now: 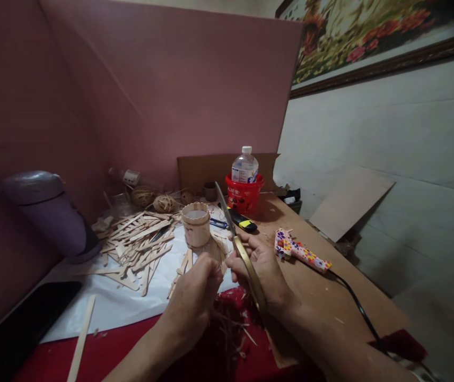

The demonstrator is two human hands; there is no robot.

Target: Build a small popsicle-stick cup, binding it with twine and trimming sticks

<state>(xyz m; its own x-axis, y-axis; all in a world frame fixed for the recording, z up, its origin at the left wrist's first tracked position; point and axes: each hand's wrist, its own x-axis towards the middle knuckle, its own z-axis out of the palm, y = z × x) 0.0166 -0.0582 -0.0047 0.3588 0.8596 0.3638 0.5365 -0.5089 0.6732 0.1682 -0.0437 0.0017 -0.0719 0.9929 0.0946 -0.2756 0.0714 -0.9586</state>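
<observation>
My right hand [264,270] is closed around a pair of scissors [247,265] with a brass-coloured handle. Their dark blades point up and away from me. Close by on the left, my left hand [195,300] is curled, thumb pressed against the fingers; whatever it pinches is hidden. The fingertips of both hands nearly meet. Just beyond them stands a small round holder made of wooden sticks [195,231], with a scalloped rim. Thin wood shavings [235,329] lie on the red cloth below my hands.
Many craft sticks [139,244] are heaped on white paper at left, near twine balls [165,203] and a purple tumbler [52,217]. A red bucket [245,196] holds a plastic bottle [245,168]. A yellow-black utility knife [243,220] and a corded, flower-patterned glue gun [300,252] lie at right.
</observation>
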